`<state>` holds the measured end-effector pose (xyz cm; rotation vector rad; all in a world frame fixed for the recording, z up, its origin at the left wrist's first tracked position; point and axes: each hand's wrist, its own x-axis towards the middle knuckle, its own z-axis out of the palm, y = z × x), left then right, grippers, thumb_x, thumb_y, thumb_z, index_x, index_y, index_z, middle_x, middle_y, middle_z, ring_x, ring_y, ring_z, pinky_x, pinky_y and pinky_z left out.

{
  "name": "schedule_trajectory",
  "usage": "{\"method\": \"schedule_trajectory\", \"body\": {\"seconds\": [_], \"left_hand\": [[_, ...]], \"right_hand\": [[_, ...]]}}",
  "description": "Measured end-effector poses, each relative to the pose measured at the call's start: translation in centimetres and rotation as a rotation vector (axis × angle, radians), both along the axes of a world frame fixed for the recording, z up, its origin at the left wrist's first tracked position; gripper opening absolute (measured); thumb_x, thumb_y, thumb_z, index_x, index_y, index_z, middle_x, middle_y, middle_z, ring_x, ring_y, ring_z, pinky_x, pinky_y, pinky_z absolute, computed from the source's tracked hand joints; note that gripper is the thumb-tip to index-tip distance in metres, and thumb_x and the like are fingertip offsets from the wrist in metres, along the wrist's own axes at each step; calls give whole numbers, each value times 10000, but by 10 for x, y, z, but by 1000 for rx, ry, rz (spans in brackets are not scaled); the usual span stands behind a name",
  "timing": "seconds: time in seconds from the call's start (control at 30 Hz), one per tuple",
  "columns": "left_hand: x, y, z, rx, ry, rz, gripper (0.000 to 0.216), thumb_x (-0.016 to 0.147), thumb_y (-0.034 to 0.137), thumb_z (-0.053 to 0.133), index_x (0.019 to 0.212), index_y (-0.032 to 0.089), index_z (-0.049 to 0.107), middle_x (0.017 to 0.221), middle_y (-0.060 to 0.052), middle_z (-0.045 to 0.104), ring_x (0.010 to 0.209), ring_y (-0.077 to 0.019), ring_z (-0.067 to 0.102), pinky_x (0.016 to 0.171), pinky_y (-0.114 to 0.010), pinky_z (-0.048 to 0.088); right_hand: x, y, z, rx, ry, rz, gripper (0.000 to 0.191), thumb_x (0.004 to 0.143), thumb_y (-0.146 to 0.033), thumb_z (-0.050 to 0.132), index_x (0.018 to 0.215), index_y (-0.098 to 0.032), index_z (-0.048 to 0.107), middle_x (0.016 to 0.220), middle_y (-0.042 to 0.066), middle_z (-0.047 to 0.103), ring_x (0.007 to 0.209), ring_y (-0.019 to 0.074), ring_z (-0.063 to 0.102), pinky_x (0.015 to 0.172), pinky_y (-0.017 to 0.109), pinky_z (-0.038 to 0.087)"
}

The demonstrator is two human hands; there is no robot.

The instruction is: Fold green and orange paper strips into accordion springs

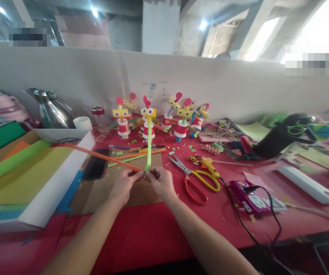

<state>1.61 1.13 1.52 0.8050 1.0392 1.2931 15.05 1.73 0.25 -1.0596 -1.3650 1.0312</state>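
Note:
Both my hands meet over a piece of brown cardboard [95,194], their thumbs and fingertips pinched close together. My left hand [126,185] grips the near end of an orange paper strip [110,157], which stretches away to the left. At the same joint my right hand [162,181] pinches a light green paper strip [149,147] that stands up and points away from me. The two strips meet at about a right angle at my fingertips. The exact overlap is hidden by my fingers. Behind them stand several paper-cup robot figures [149,130] with springy arms.
Scissors [186,172] and a yellow glue gun [208,166] lie right of the cardboard, near a purple device [250,198] with black cables. A phone [95,164] and a white box [35,202] of coloured paper are left. A steel jug [48,109] stands behind.

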Motion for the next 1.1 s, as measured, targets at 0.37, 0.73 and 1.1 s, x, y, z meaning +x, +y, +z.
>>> {"method": "schedule_trajectory", "body": {"seconds": [0.37, 0.73, 1.1], "left_hand": [[-3, 5, -1, 86, -6, 71, 258, 519, 258, 814, 719, 176, 672, 631, 11, 641, 609, -133, 583, 660, -270, 443], [-13, 0, 22, 382, 315, -3, 81, 607, 175, 752, 638, 238, 711, 800, -42, 678, 863, -213, 589, 835, -293, 442], [-10, -1, 13, 301, 245, -72, 212, 685, 168, 685, 877, 248, 719, 980, -30, 690, 927, -195, 604, 874, -300, 430]], "right_hand": [[-3, 0, 5, 36, 167, 83, 105, 744, -234, 589, 803, -212, 673, 764, 16, 682, 708, 167, 645, 692, 274, 497], [4, -1, 20, -441, 521, 278, 240, 620, -367, 752, 679, -156, 655, 566, -16, 620, 488, 91, 547, 497, 206, 420], [5, 2, 17, -312, 485, 153, 236, 581, -283, 798, 739, -158, 676, 649, -15, 667, 558, 86, 581, 584, 219, 474]]}}
